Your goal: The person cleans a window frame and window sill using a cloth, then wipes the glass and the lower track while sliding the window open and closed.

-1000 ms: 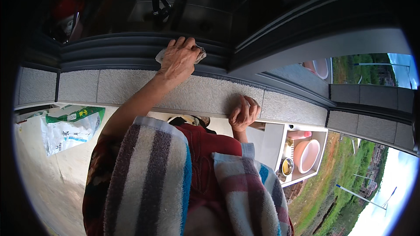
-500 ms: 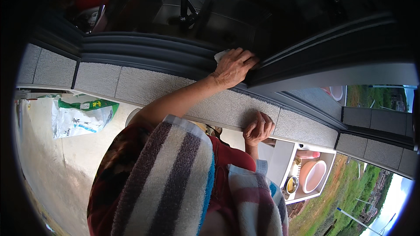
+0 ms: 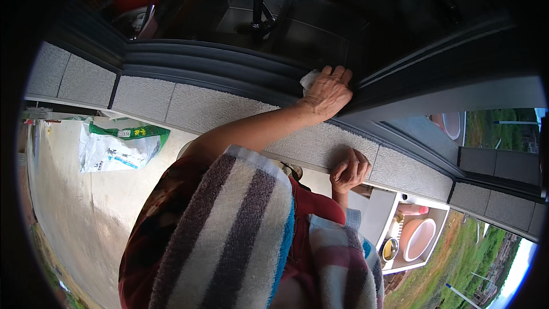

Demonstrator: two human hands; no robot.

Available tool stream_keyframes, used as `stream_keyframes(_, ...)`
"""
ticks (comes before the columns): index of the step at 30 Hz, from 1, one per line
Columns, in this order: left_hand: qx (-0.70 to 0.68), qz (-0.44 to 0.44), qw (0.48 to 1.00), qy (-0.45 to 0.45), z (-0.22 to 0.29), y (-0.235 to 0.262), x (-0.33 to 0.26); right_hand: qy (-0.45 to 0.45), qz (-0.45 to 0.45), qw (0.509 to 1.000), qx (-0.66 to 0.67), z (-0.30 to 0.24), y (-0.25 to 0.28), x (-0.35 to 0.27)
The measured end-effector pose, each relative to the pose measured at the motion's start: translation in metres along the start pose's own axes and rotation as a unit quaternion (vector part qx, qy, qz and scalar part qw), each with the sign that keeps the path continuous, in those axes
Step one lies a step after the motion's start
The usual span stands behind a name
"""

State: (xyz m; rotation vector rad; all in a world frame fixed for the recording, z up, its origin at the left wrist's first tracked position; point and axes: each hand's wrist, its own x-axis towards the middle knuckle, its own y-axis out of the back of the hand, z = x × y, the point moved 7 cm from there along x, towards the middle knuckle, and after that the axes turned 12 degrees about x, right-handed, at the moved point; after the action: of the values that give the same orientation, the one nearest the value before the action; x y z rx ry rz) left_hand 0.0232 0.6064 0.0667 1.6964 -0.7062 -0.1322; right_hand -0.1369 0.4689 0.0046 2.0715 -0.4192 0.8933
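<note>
And here is the left hand (image 3: 329, 92), right up where the dark grooved track (image 3: 211, 60) meets the slanting window frame (image 3: 423, 92), fingers bent and gripping a pale cloth (image 3: 309, 80) that peeks out at the left of the knuckles, over the track! Nearer the body, the right hand (image 3: 351, 170) is at the edge of the grey tiled ledge (image 3: 206, 109), fingers curled; whether they close on anything, this view cannot tell. Beyond the track, a metal sink (image 3: 233, 21) lies in shadow, a curved faucet (image 3: 259, 1) rising beside it. A striped towel (image 3: 237, 217) drapes over the person's front. Off to the left, a white-and-green bag (image 3: 123, 147) on the pale floor (image 3: 106, 212); over on the right, a pink basin (image 3: 420, 239) with a round metal bowl (image 3: 390, 248) just beside it.
</note>
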Motion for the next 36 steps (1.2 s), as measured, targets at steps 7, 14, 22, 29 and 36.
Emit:
stream_keyframes(7,-0.163,0.034,0.985,0.052,-0.028,-0.009,-0.001,0.006,0.009,1.000,-0.010,-0.004,0.005,-0.001)
stream_keyframes(14,-0.195,0.067,0.975,0.089,-0.027,-0.011,0.010,0.008,0.015,1.000,-0.005,0.000,0.002,-0.004)
stream_keyframes(22,-0.142,0.090,0.986,0.023,-0.023,0.004,-0.019,-0.017,0.018,1.000,0.007,0.000,0.004,0.000)
stream_keyframes(29,-0.083,0.060,0.995,-0.009,-0.004,0.002,-0.001,-0.009,0.011,1.000,0.014,-0.002,0.005,0.002)
stream_keyframes(36,0.013,0.068,0.997,0.040,-0.047,-0.009,-0.041,0.000,0.017,1.000,0.005,-0.002,0.005,0.004)
